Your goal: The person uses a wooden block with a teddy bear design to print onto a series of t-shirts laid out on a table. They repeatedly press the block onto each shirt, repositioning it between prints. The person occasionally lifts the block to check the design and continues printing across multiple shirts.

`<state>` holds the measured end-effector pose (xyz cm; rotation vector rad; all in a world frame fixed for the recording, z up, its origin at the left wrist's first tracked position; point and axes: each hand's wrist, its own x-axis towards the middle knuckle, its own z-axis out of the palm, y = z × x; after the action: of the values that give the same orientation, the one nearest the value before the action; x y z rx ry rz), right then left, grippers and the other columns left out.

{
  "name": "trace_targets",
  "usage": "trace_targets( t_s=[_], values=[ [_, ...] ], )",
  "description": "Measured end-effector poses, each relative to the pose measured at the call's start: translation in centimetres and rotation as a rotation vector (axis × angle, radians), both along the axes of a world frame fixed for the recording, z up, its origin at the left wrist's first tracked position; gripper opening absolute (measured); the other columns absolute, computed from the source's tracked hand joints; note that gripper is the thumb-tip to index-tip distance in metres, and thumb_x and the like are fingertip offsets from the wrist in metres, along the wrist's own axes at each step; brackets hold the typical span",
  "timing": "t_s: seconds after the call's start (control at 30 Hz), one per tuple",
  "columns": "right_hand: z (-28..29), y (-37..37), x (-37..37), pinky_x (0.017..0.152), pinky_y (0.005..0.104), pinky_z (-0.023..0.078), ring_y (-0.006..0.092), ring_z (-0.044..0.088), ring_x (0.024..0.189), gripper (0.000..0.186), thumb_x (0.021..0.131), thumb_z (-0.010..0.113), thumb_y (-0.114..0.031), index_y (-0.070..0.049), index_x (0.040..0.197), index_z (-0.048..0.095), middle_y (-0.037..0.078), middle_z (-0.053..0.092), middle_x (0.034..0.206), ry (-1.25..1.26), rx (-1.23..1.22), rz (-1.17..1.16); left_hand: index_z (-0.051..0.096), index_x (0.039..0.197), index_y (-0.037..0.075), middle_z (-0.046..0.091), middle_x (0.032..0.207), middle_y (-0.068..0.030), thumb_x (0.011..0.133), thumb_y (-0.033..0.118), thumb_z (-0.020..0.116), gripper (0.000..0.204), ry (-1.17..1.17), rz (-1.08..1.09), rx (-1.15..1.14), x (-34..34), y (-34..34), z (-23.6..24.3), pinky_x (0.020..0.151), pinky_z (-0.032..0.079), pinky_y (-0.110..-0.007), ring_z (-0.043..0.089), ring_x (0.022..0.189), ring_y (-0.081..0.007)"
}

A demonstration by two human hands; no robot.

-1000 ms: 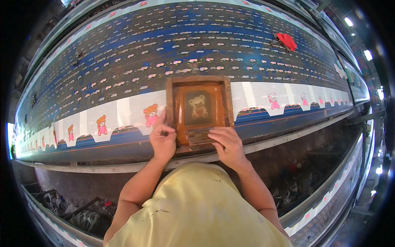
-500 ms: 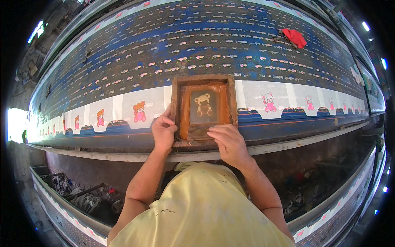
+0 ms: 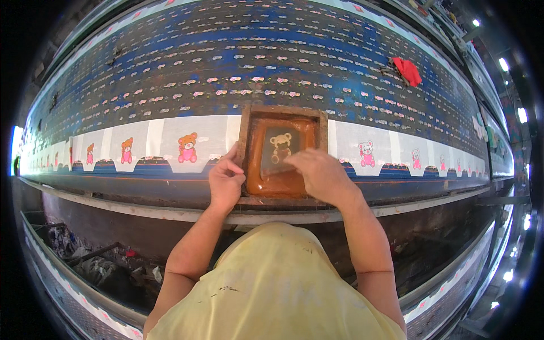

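Observation:
A small wooden screen-printing frame [image 3: 246, 124] with an orange-brown inner border lies over a strip of white fabric [image 3: 218, 126]. Its mesh shows a pale bear-shaped stencil [image 3: 280, 139]. At the frame's left side, my left hand [image 3: 226, 180] is closed on the wooden edge, one finger pointing forward along it. My right hand [image 3: 326, 177] reaches over the right part of the mesh, fingers closed and bent downward. It grips what looks like a squeegee, mostly hidden under the fingers and slightly blurred. The stencil's lower right is covered by that hand.
Orange-brown bears [image 3: 187, 148] are printed on the fabric left of the frame; paler pink-and-white bears [image 3: 368, 153] continue to the right. A red cloth [image 3: 407, 72] lies on the long, dark blue patterned table [image 3: 249, 45]. A metal rail [image 3: 170, 214] runs along its near edge.
My right hand has moved forward over the mesh from the frame's near edge, taking the brown bar there with it. My left hand keeps its place on the frame. The view has shifted slightly.

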<state>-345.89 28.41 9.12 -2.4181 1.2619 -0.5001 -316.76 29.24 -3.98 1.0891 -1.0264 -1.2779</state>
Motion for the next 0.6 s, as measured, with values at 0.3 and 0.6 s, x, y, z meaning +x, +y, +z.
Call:
trace_targets(
  t_s=[0.3,0.6],
  values=[
    [-1.1,-8.6,0.8,0.109,0.0528,0.057,0.0441,0.072,0.121,0.046,0.094,0.067,0.01,-0.004,0.136,0.078,0.019,0.08,0.122,-0.032,-0.041,-0.132,0.067,0.089,0.007,0.054,0.177,-0.0311,0.084,-0.018,0.071,0.025,-0.154,0.012,-0.125,-0.2,0.2,-1.2,0.127,0.044,-0.042,0.058,0.158,-0.038],
    [-2.0,-2.8,2.4,0.115,0.0541,0.053,0.0385,0.068,0.127,0.057,0.088,0.064,0.011,-0.008,0.14,0.079,0.012,0.077,0.132,0.066,-0.029,-0.151,0.067,0.09,0.01,0.055,0.176,-0.0306,0.087,-0.014,0.074,0.025,-0.281,-0.001,-0.246,-0.1,0.3,-0.7,0.127,0.04,-0.047,0.06,0.146,-0.0373]
  ],
)
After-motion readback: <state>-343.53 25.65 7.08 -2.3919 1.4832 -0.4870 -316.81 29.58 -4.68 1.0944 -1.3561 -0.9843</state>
